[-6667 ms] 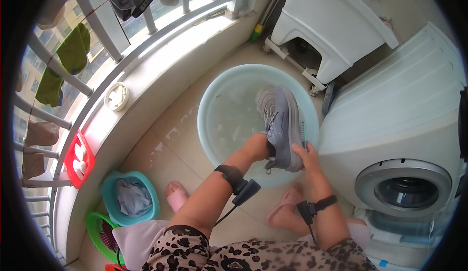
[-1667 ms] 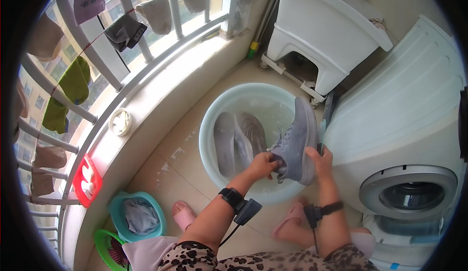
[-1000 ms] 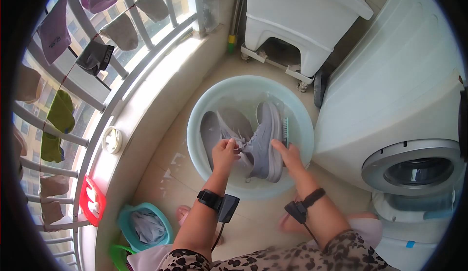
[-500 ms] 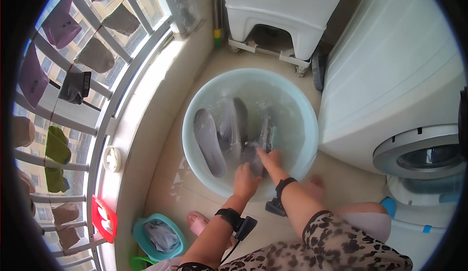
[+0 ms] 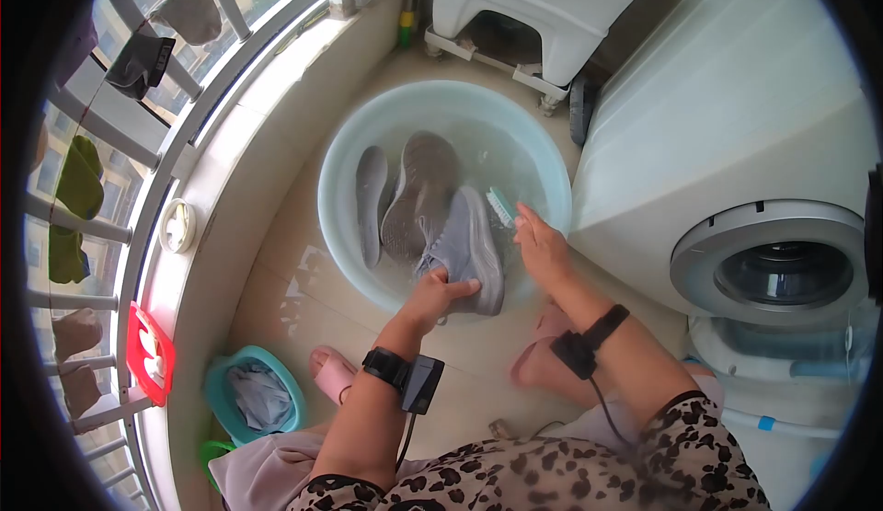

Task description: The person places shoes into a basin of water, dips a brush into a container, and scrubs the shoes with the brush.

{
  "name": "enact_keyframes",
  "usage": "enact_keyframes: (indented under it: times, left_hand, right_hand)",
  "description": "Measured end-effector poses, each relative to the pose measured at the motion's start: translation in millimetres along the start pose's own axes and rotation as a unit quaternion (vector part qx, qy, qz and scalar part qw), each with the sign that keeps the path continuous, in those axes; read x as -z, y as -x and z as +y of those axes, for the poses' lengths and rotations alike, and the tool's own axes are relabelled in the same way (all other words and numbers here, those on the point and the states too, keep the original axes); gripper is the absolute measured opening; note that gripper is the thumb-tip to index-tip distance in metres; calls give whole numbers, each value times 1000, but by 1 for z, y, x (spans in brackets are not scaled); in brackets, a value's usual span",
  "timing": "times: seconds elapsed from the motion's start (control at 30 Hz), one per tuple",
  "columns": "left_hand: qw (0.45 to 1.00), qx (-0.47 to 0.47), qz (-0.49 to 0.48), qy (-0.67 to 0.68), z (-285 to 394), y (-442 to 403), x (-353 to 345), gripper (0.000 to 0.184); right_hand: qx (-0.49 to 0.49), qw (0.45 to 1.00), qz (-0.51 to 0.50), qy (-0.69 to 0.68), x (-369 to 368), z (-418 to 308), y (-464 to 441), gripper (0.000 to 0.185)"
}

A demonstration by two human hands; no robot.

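The left hand (image 5: 437, 297) is closed on the heel end of a grey lace-up sneaker (image 5: 469, 244), with the thumb laid along its side; the other fingers are mostly hidden. The sneaker is tilted in the near part of a pale blue basin (image 5: 331, 189) of cloudy water. The right hand (image 5: 543, 246) is half curled around the handle of a scrubbing brush (image 5: 501, 207), whose pale bristles are near the sole edge, seemingly a little apart from it.

From the left, water could splash over the rim onto the tiled floor (image 5: 276, 318), if the strokes are too strong. The sneaker could slide from the left hand, because it is held only at one end and looks wet. The laces could catch in the bristles, and the wet brush handle could turn in the right hand.

At left in the basin, a slim grey insole (image 5: 370, 198) lies lengthwise. Beside it, the second sneaker (image 5: 425, 180) looks brownish under the water. The held sneaker looks bluish grey, darkened by wetness, with a paler thick sole.
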State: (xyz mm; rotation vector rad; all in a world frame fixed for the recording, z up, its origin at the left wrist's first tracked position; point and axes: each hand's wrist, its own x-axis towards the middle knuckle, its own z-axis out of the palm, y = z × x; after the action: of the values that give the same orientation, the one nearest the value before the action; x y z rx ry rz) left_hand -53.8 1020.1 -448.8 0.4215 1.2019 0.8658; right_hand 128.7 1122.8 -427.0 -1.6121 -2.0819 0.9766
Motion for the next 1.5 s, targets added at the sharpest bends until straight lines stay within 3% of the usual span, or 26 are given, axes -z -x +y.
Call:
enact_keyframes:
  times: [0.03, 0.07, 0.17, 0.23, 0.27, 0.33, 0.4, 0.5, 0.63, 0.73, 0.8, 0.87, 0.97, 1.03, 1.07, 1.13, 1.2, 1.27, 1.3, 1.37, 1.43, 1.47, 1.5]
  left_hand:
    - [1000, -7, 14, -10, -4, -1, -1, 29]
    - [1000, -12, 21, 1, -10, -4, 1, 29]
    - [998, -22, 49, 16, -22, -10, 7, 30]
    - [997, -16, 69, -11, -15, -4, 1, 32]
    - [997, -30, 64, 5, -20, -9, 1, 33]
    - [996, -57, 55, 34, -34, -19, 3, 34]
    - [995, -34, 95, 12, -28, -16, 4, 35]
    - [995, -25, 97, 23, -22, -12, 5, 33]
    - [995, -26, 92, 31, -42, -23, 10, 28]
    - [994, -42, 87, 57, -40, -25, 7, 30]
    - [994, -45, 95, 39, -41, -26, 8, 31]
    - [993, -36, 113, -16, -43, -31, 12, 32]
    - [995, -24, 98, 15, -40, -29, 13, 29]
    - [994, -54, 86, 43, -40, -33, 11, 31]
    - [993, -64, 83, 57, -44, -30, 9, 32]
    - [995, -38, 91, 31, -39, -25, 9, 30]
    - [995, -22, 101, 3, -31, -21, 10, 30]
    - [993, -11, 119, -15, -28, -18, 9, 31]
    - [993, -21, 120, -5, -34, -22, 11, 29]
    - [993, -34, 114, 20, -53, -35, 13, 25]
    - [989, -70, 65, 114, -44, -31, 7, 21]
    - [983, -83, 39, 159, -43, -27, 6, 19]
    - [992, -57, 42, 108, -42, -25, 7, 17]
  right_hand:
    - [20, 1000, -12, -6, 19, -16, 8, 35]
    - [104, 994, -34, 12, 24, -8, 18, 33]
    - [204, 953, -180, 134, 51, -10, 65, 34]
    - [215, 918, -218, 253, 42, -22, 61, 34]
    - [218, 896, -233, 308, 33, -30, 58, 34]
    - [256, 908, -162, 288, -12, -20, 14, 32]
    - [219, 914, -136, 313, -55, -15, -40, 25]
    - [225, 916, -171, 284, -54, -23, -57, 24]
    - [197, 936, -265, 122, 31, -17, 17, 27]
    - [250, 901, -243, 256, 16, -14, 2, 25]
    - [236, 897, -189, 323, -27, -17, -47, 21]
    - [245, 910, -128, 309, -65, 2, -94, 18]
    - [256, 919, -181, 238, -45, -1, -81, 20]
    - [229, 884, -307, 267, 1, -17, -28, 23]
    - [236, 888, -308, 247, 9, -12, -20, 24]
    - [254, 900, -289, 204, 19, -8, -16, 27]
    - [225, 879, -267, 324, -13, -24, -48, 26]
    - [244, 890, -171, 345, -58, 1, -98, 26]
    - [255, 893, -174, 329, -61, -4, -102, 25]
    - [268, 895, -186, 302, -60, -8, -100, 24]
    - [276, 870, -286, 292, -29, -17, -52, 25]
    - [258, 882, -296, 260, -9, -17, -24, 26]
    - [241, 895, -300, 227, 7, -23, -5, 26]
